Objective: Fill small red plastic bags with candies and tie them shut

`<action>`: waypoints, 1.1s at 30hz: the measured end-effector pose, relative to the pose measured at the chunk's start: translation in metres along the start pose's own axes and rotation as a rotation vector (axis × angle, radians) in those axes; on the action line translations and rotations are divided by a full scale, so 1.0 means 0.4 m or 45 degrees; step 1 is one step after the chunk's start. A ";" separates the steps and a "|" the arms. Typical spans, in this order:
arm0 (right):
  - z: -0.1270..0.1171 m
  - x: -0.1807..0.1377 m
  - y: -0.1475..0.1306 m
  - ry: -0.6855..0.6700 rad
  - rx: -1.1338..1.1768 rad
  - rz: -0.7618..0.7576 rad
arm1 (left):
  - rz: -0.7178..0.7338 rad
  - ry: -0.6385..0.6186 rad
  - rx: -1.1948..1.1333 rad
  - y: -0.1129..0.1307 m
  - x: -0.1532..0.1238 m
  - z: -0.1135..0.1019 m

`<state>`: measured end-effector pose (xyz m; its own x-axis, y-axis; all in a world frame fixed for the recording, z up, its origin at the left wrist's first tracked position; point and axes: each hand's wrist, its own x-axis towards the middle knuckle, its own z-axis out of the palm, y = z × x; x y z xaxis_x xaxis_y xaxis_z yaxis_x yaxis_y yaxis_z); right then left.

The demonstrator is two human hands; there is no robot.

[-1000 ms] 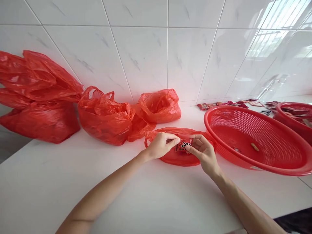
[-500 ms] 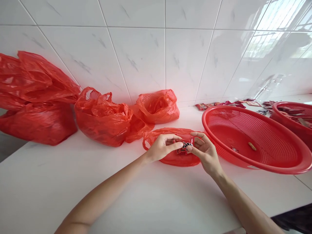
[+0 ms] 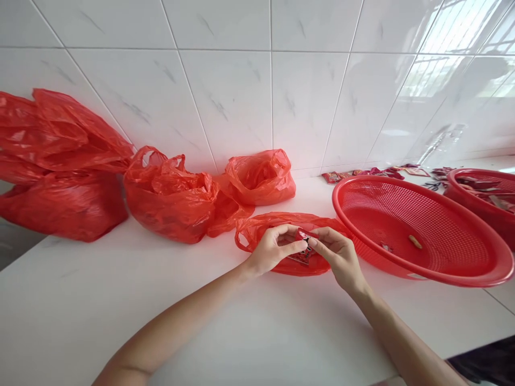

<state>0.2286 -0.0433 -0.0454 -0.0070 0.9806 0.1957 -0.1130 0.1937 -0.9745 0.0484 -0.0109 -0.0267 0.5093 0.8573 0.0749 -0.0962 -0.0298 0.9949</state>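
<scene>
Between the fingertips of both hands is a small red snack packet (image 3: 304,252) with black and white lettering, turned so one end points up. My left hand (image 3: 277,247) pinches it from the left, and my right hand (image 3: 336,254) pinches it from the right, thumbs close together. Directly beneath them an open red plastic bag (image 3: 257,221) lies on the counter, its loop handle to the left. The fingers cover much of the packet, so I cannot tell whether it is torn.
A large red mesh basket (image 3: 402,273) stands at the right, holding a small tan piece (image 3: 415,242). Behind it lie small packets (image 3: 332,177) along the tiled wall, near a second basket (image 3: 483,173). Filled red bags (image 3: 169,206) line the left side of the white counter (image 3: 201,332).
The packet has turned from lying level, lettering facing me, to tilted upright. Both hands have drawn closer together around it, the left moving slightly right.
</scene>
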 end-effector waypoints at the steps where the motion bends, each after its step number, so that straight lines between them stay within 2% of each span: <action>1: 0.001 -0.001 0.001 -0.011 -0.008 0.003 | 0.020 0.021 0.025 0.002 0.000 0.000; 11: 0.003 -0.005 -0.001 0.058 0.025 -0.006 | 0.080 0.126 -0.001 0.004 -0.004 0.013; 17: 0.012 -0.010 -0.016 -0.132 0.013 0.005 | 0.129 0.272 -0.048 0.011 -0.009 0.019; 24: 0.014 -0.018 -0.012 -0.108 -0.144 -0.064 | 0.173 0.153 0.126 0.013 -0.005 0.003; 28: 0.017 -0.018 -0.005 -0.116 -0.084 -0.058 | 0.226 0.174 0.259 0.014 -0.003 -0.001; 33: 0.024 -0.020 -0.013 -0.081 -0.013 0.003 | 0.175 0.209 0.099 0.001 -0.006 0.011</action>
<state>0.2199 -0.0522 -0.0409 -0.0703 0.9774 0.1996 -0.1025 0.1920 -0.9760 0.0509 -0.0153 -0.0263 0.3492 0.9145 0.2041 -0.0853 -0.1859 0.9789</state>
